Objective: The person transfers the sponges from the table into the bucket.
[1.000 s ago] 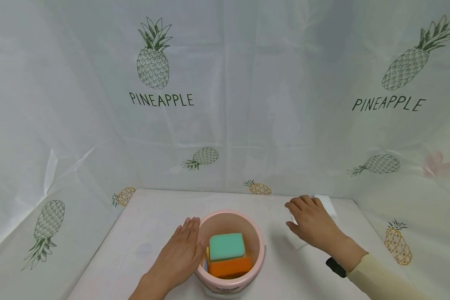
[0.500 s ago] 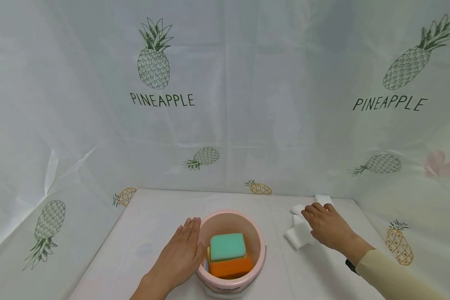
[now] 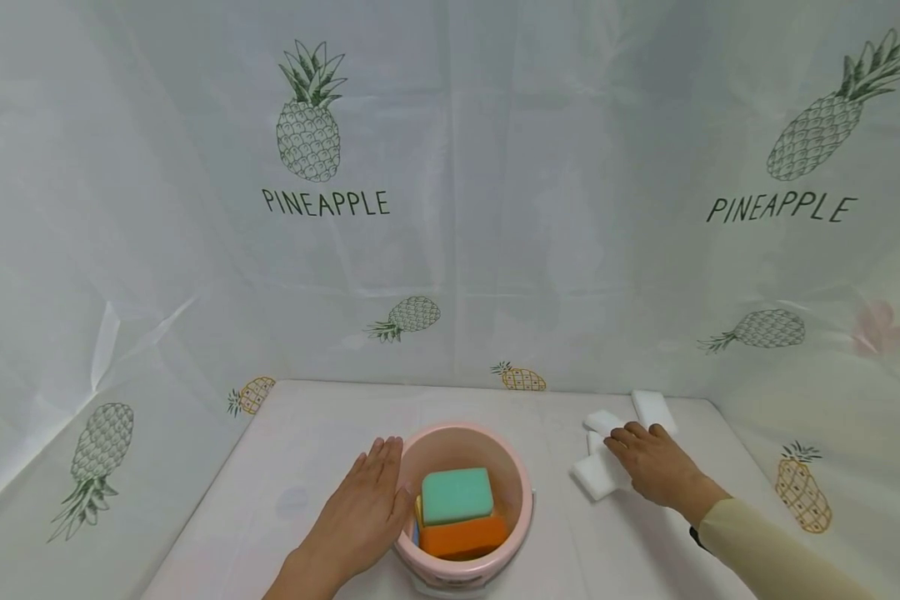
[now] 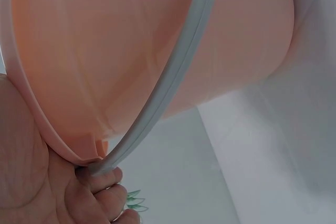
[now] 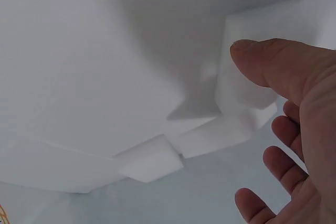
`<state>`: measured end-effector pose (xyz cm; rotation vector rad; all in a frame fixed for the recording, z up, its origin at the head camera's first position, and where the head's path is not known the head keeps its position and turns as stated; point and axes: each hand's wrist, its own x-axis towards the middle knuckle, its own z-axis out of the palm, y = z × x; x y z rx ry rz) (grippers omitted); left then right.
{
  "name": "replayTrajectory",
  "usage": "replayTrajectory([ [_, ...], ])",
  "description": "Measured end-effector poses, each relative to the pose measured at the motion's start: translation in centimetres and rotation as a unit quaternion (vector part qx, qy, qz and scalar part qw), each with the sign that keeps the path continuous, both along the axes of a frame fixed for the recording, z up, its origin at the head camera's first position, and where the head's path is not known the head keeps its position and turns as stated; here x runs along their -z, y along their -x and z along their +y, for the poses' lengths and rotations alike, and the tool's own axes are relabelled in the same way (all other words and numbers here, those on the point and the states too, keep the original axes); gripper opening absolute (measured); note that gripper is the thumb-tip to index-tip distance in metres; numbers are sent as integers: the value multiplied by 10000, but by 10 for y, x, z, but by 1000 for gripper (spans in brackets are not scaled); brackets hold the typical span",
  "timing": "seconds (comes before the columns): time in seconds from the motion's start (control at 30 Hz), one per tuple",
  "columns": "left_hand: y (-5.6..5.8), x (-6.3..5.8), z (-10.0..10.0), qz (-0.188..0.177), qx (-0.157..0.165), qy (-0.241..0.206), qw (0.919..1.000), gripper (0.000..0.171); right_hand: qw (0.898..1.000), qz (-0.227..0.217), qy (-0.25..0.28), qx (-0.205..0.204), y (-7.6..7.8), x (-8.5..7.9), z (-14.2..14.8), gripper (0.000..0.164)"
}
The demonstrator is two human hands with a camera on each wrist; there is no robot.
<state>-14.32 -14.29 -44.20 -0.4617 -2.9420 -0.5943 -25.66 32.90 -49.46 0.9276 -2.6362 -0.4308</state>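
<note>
My left hand [image 3: 362, 508], fingers straight and together, rests against the left rim of a pink bucket [image 3: 527, 500]. In the left wrist view, its fingertips are close to the bucket's grey handle [image 4: 170, 80]. Inside the bucket lie a green sponge [image 3: 457, 496] and an orange sponge [image 3: 463, 538], with yellow and blue edges partly hidden at the left. My right hand [image 3: 654, 467] is over several white sponge blocks, its fingers loosely bent. In the right wrist view, the thumb lies over one white block [image 5: 239, 85] and the other fingers are spread apart from it.
Another white block [image 3: 652, 410] lies behind the right hand, near the table's back edge. The white-covered table [image 3: 330, 417] is bounded by hanging pineapple-print sheets [image 3: 540, 208] at the back and both sides.
My right hand has moved right and nearer to me, uncovering the white blocks that it hid before. The left hand and the bucket stay where they were.
</note>
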Motion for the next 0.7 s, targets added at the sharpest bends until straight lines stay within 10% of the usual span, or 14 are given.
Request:
replayTrajectory([
  [0.7,0,0,1,-38,-51,14,10000,62,9963,-206,681,485,7,3,-12,71],
])
